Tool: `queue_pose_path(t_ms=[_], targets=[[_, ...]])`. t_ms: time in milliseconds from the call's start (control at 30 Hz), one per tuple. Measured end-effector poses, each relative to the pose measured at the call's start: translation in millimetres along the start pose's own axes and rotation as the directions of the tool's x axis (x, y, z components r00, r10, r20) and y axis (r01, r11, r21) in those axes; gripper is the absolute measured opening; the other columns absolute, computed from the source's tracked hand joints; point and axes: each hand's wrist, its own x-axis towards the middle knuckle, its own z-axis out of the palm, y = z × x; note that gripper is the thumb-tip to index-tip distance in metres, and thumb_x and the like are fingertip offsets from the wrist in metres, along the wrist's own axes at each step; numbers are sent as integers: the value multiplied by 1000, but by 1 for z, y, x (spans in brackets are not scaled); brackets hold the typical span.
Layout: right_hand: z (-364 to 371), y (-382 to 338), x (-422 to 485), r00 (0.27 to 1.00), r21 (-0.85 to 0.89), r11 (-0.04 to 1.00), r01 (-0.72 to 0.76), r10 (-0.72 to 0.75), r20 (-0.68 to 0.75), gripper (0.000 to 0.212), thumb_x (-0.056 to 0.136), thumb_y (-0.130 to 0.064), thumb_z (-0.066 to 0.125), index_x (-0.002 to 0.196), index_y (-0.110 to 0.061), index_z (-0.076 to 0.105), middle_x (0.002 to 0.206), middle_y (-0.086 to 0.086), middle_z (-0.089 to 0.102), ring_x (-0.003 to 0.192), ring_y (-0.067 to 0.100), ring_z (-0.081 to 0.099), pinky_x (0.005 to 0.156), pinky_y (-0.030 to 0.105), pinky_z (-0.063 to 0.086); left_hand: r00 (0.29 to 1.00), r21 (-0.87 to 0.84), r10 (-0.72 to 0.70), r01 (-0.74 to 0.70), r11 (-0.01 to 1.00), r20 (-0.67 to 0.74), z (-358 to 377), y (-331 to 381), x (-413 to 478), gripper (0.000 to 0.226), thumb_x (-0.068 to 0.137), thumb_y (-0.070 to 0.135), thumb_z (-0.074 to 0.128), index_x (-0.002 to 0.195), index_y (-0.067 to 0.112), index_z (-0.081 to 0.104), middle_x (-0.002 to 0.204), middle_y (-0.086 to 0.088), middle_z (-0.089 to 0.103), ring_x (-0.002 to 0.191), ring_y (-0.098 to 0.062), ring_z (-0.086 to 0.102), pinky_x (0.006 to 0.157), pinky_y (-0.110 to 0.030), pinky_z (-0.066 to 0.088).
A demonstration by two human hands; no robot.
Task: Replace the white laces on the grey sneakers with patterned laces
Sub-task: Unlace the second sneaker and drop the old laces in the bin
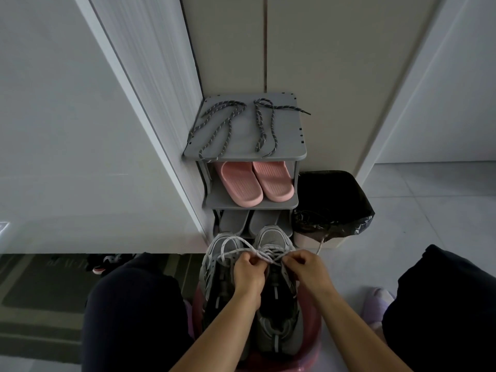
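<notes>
Home entryway. Far: small grey shoe rack (287,135) against tall cupboard doors (308,49), pink slippers (241,186) on its shelf. Right of it, bin (332,194) with black liner. Pale floor tiles (429,210); doormat (40,291) near left

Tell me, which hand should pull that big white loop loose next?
Probably the left hand: its fingers pinch the white lace right where the loop starts. The right hand pinches the lace's other side, away from the loop.

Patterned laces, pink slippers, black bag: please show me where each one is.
Patterned laces (272,122), head view, a strand of the right lace.
Pink slippers (240,183), head view, top of the left slipper.
Black bag (332,194), head view, its front side.
</notes>
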Motion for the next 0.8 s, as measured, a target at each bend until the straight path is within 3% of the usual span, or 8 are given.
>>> queue_pose_path(t_ms=[67, 167, 267, 400, 567, 667, 733, 800], targets=[[0, -1, 1, 999, -119, 992, 39, -40, -5, 14, 85, -10, 62, 71, -10, 60, 60, -3, 56, 58, 10, 51, 55, 16, 39, 1000, 5, 20, -20, 1000, 5, 0, 1, -1, 6, 91, 8, 56, 96, 9, 58, 83, -3, 62, 76, -14, 58, 74, -28, 47], [-2, -1, 2, 996, -211, 975, 62, -73, -43, 12, 85, -10, 60, 74, -10, 57, 63, -3, 56, 63, 15, 54, 62, 26, 42, 999, 64, 49, -48, 997, -22, -4, 2, 2, 4, 93, 11, 53, 92, 11, 57, 85, -3, 61, 73, -11, 55, 68, -24, 45], [-8, 3, 3, 998, -65, 998, 11, -15, -62, 20, 85, -4, 55, 66, -10, 55, 64, 8, 59, 65, 25, 57, 68, 41, 50, 998, 65, 47, -45, 997, -32, -9, 4, 4, 9, 95, 14, 50, 87, 15, 54, 86, -3, 59, 74, -14, 53, 71, -30, 47], [-11, 0, 2, 998, 93, 995, -34, 39, -50, 17, 87, 0, 49, 70, -2, 52, 61, 8, 49, 59, 17, 46, 57, 28, 42, 998, 98, 56, -56, 994, -1, -4, 8, 5, 9, 97, 14, 43, 94, 9, 50, 72, 0, 50, 60, -10, 42, 54, -21, 36], [-8, 4, 3, 993, 98, 991, -90, 82, 85, 14, 87, -13, 60, 79, -2, 61, 67, 7, 57, 65, 19, 52, 68, 35, 44, 999, 82, 33, -32, 996, -11, -3, 0, -1, 9, 96, 16, 46, 99, 8, 47, 75, -2, 48, 65, -11, 44, 57, -21, 36], [-4, 5, 2, 988, 158, 980, -118, 101, 114, 14, 87, -11, 61, 86, 3, 64, 74, 13, 60, 72, 22, 53, 72, 37, 43, 999, 133, 46, -44, 990, -11, 2, -5, -5, 9, 96, 20, 47, 97, 11, 45, 86, -4, 52, 69, -10, 45, 58, -21, 36], [-2, 2, 1, 991, 189, 975, -120, 105, 87, 14, 89, -9, 57, 79, 0, 62, 70, 13, 57, 68, 21, 51, 68, 36, 42, 998, 222, 62, -63, 973, 11, 4, -5, -4, 12, 97, 21, 44, 95, 10, 47, 93, -9, 54, 69, -13, 45, 60, -23, 36], [-3, 1, -1, 991, 256, 958, -130, 119, 58, 21, 90, -5, 51, 71, -2, 59, 65, 10, 54, 62, 18, 49, 61, 30, 41, 999, 181, 38, -40, 983, 11, 0, -2, 0, 12, 97, 17, 41, 92, 10, 48, 85, -6, 53, 68, -13, 46, 64, -26, 41]])
